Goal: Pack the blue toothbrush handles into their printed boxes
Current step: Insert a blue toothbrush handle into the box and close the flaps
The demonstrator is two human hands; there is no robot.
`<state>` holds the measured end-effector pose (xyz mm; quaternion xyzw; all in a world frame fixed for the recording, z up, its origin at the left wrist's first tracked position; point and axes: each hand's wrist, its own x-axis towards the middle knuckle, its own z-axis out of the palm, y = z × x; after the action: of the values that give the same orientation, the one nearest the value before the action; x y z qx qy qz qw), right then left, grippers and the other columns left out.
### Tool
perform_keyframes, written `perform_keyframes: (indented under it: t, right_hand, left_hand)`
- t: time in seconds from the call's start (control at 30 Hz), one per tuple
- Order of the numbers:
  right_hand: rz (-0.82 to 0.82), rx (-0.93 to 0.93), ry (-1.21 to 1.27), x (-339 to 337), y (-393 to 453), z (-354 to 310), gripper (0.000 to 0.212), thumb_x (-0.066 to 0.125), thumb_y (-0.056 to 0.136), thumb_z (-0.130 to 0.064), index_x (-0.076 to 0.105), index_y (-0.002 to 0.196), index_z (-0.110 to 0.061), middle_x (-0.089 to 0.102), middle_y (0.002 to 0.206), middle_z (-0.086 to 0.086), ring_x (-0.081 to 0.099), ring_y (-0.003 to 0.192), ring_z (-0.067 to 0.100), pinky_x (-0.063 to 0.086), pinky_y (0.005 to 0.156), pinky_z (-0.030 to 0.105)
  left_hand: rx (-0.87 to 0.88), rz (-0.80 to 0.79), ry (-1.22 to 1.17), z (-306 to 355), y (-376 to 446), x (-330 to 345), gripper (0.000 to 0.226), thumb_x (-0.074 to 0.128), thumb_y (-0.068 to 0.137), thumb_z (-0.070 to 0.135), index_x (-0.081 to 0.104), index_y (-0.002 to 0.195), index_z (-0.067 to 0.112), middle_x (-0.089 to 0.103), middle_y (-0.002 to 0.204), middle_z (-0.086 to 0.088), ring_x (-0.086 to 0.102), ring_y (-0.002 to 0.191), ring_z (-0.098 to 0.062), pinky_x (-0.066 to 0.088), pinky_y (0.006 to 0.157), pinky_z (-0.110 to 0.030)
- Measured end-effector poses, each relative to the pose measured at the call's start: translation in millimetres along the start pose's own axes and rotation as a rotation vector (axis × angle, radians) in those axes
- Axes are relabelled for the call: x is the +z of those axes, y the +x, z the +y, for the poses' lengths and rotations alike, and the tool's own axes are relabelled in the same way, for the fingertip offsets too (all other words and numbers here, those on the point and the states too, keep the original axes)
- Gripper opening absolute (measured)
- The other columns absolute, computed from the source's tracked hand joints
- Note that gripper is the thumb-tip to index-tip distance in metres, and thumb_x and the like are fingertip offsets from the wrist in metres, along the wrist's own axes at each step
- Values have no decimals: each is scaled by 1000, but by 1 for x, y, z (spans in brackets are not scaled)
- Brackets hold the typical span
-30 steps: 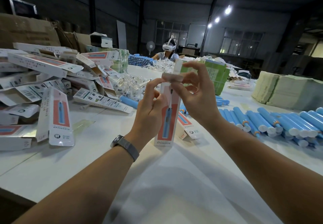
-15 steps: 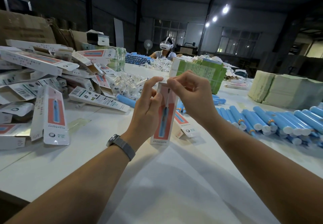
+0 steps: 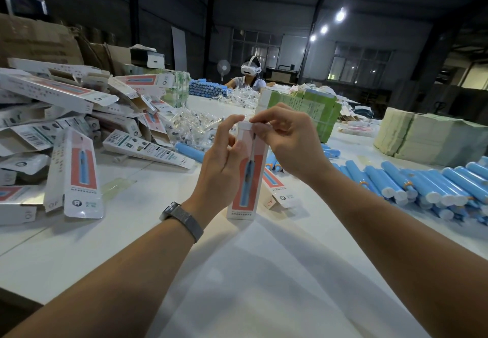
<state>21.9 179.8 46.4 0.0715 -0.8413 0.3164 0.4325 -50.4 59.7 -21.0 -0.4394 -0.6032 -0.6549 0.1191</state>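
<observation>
The top flap of the box (image 3: pixel 247 168), open 1 s ago, is now folded down. The box is held upright on the worktop (image 3: pixel 237 271) by the left hand (image 3: pixel 221 163); the flap is pinched by the right hand (image 3: pixel 287 142). Closing is judged approx. done; loose handles (image 3: pixel 412 182) wait at right.

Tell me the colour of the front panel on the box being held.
Coral red on white printed box, head view.

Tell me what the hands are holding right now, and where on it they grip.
One printed box, upright on the table. Left hand grips its upper side; right hand pinches the top flap.
</observation>
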Motion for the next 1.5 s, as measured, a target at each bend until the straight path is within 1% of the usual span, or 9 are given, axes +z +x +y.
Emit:
perform_keyframes:
  t: [0.2, 0.5, 0.73, 0.9, 1.03, 1.17, 1.27, 1.33, 1.5]
  right_hand:
    - [-16, -103, -179, 4, 5, -2, 7, 73, 87, -20, 72, 88, -13, 62, 85, -4, 61, 81, 11, 51, 70, 25]
    - [-1, -116, -205, 5, 9, -5, 7, 70, 88, -13, 77, 88, -13, 62, 80, -1, 60, 75, 16, 49, 69, 37]
    - [-52, -55, -147, 2, 15, -5, 7, 69, 90, -15, 76, 87, -13, 63, 80, -3, 58, 74, 10, 47, 70, 22]
    - [-101, -15, -74, -2, 21, -2, 6, 71, 88, -15, 74, 84, -19, 69, 83, 6, 64, 80, 30, 53, 78, 48]
    - [-159, 14, -68, -7, 25, -2, 8, 70, 89, -18, 73, 84, -22, 72, 80, 7, 66, 78, 37, 54, 73, 54]
    - [-208, 27, -85, -10, 30, -6, 10, 71, 90, -19, 72, 82, -26, 73, 79, 5, 69, 77, 33, 57, 74, 51]
    - [-211, 21, -103, -10, 32, -7, 10, 72, 89, -22, 72, 79, -24, 69, 67, -10, 61, 61, 10, 52, 60, 30]
    - [-198, 21, -109, -8, 29, -7, 9, 72, 89, -23, 73, 80, -20, 66, 65, -13, 57, 58, 3, 50, 57, 28]
    - [-143, 77, -28, -6, 23, -8, 11, 72, 89, -25, 74, 80, -18, 70, 80, 9, 67, 76, 34, 56, 72, 53]
  left_hand:
    - [62, -10, 99, -4, -1, 0, 29, 29, 104, 34, 32, 131, 44, 60, 89, -11, 68, 79, -23, 58, 70, -52]
    - [72, 12, 152, -6, -1, 0, 32, 29, 106, 30, 29, 136, 41, 58, 85, -6, 67, 75, -18, 57, 67, -45]
    - [56, 1, 168, -4, 0, 0, 38, 30, 110, 21, 30, 147, 27, 60, 88, -12, 67, 76, -22, 56, 67, -45]
    - [90, -2, 144, -4, -1, -1, 37, 28, 105, 33, 28, 142, 38, 59, 86, -10, 65, 73, -18, 55, 65, -42]
    - [81, -16, 134, -3, -1, -2, 34, 27, 103, 38, 25, 134, 49, 60, 91, -13, 68, 80, -25, 58, 67, -46]
    - [86, -27, 123, -5, 0, -2, 33, 28, 103, 38, 26, 134, 48, 60, 91, -12, 68, 79, -22, 59, 66, -43]
    - [83, -26, 122, -6, -1, -2, 33, 28, 104, 35, 26, 136, 46, 61, 92, -12, 69, 78, -21, 59, 65, -41]
    - [96, -24, 129, -6, -1, -2, 33, 28, 106, 31, 26, 136, 42, 61, 90, -12, 68, 76, -22, 58, 64, -40]
    - [107, -16, 133, -8, 0, -2, 35, 28, 108, 26, 26, 140, 40, 57, 85, -5, 65, 73, -17, 58, 64, -35]
